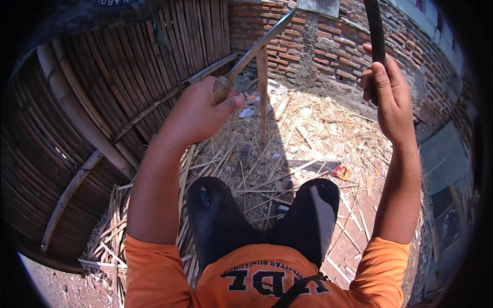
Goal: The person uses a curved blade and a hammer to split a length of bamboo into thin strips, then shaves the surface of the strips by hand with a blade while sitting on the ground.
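At top edge, cut-off strip [377,32]

Left hand [202,109] and right hand [391,97] are raised, curled.

Dark lettering [264,281] crosses the orange shirt [257,251]; pale letters [112,2] mark dark material [95,19] above.

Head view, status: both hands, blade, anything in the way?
Left hand closed on wooden-handled blade. Right hand raised, gripping long dark strip. Upright stake directly below blade in view, contact unclear. Orange-handled saw lying beyond knees.
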Motion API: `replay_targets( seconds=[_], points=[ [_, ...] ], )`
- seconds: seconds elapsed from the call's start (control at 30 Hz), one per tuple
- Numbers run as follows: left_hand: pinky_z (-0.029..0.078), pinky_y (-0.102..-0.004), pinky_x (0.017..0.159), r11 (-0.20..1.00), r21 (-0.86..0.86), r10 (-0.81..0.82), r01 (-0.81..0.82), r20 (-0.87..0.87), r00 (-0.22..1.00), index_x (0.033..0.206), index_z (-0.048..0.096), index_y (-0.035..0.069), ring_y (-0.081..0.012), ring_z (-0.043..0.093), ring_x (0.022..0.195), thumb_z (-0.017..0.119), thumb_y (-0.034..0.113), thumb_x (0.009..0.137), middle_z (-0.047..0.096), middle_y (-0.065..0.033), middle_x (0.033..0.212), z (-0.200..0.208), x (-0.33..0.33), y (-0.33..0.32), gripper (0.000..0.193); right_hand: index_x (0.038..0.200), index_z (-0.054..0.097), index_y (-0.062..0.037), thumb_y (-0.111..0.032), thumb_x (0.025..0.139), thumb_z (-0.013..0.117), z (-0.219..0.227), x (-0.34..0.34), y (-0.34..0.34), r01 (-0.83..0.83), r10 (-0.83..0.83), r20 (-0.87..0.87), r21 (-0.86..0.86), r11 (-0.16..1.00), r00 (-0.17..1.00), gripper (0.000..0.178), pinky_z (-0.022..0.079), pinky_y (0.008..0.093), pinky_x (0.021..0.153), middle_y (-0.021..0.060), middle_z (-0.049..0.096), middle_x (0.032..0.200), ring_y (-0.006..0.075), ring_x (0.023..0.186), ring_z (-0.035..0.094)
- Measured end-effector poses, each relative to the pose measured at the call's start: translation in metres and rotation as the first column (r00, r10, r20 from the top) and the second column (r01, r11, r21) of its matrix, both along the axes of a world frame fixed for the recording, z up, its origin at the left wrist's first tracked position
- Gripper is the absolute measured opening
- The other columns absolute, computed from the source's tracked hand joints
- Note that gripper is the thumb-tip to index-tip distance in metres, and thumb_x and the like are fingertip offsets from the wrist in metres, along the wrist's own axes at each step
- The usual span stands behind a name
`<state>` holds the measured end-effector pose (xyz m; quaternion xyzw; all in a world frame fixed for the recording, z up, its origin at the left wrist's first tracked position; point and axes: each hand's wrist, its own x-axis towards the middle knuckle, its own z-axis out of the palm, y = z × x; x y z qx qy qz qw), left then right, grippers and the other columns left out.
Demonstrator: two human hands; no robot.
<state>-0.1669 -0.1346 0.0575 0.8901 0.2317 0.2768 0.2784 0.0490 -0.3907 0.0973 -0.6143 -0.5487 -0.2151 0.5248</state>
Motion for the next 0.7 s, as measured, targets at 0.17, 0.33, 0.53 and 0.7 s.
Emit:
replay_targets(
  seconds=[0.17, 0.33, 0.53, 0.7],
  points=[
    [0.047, -0.0394, 0.067, 1.0, -0.014, 0.013, -0.013, -0.01, 1.0, 0.104, 0.062, 0.002, -0.0165, 0.056, 0.071, 0.075, 0.034, 0.095, 0.059, -0.0046, 0.077, 0.003, 0.006, -0.003, 0.036, 0.132, 0.063, -0.0055, -0.037, 0.11, 0.05, 0.037, -0.003, -0.016, 0.045, -0.054, 0.088, 0.104, 0.994, 0.995, 0.041, 0.032, 0.0183, 0.052, -0.0073, 0.052, 0.077, 0.0003, 0.062, 0.042],
    [0.047, -0.0395, 0.068, 1.0, 0.005, 0.028, -0.027, -0.026, 0.999, 0.105, 0.062, 0.002, -0.0172, 0.057, 0.072, 0.074, 0.03, 0.095, 0.06, -0.0059, 0.079, 0.001, 0.007, 0.0, 0.032, 0.13, 0.063, -0.0048, -0.036, 0.109, 0.052, 0.015, 0.004, 0.005, 0.196, -0.204, 0.141, 0.067, 0.978, 0.969, 0.039, 0.045, 0.0289, 0.061, 0.0004, 0.062, 0.079, 0.0109, 0.064, 0.054],
    [0.047, -0.0386, 0.068, 0.995, 0.005, 0.098, -0.098, 0.032, 0.995, 0.105, 0.063, 0.002, -0.0168, 0.057, 0.072, 0.073, 0.029, 0.095, 0.061, -0.0062, 0.081, -0.004, 0.006, 0.015, 0.03, 0.12, 0.067, -0.0029, -0.035, 0.104, 0.058, -0.024, 0.016, 0.015, 0.388, -0.367, 0.128, -0.315, 0.866, 0.922, 0.037, 0.046, 0.0365, 0.067, 0.0118, 0.064, 0.077, 0.019, 0.07, 0.06],
    [0.047, -0.0386, 0.066, 0.996, -0.016, 0.091, -0.09, 0.012, 0.996, 0.105, 0.062, 0.003, -0.0159, 0.057, 0.071, 0.073, 0.028, 0.096, 0.06, -0.0048, 0.08, -0.004, 0.004, 0.015, 0.028, 0.133, 0.064, -0.0085, -0.038, 0.106, 0.057, 0.003, 0.017, 0.01, 0.215, -0.214, 0.032, -0.038, 0.976, 0.976, 0.041, 0.041, 0.028, 0.061, 0.003, 0.063, 0.08, 0.008, 0.069, 0.051]
  ],
)
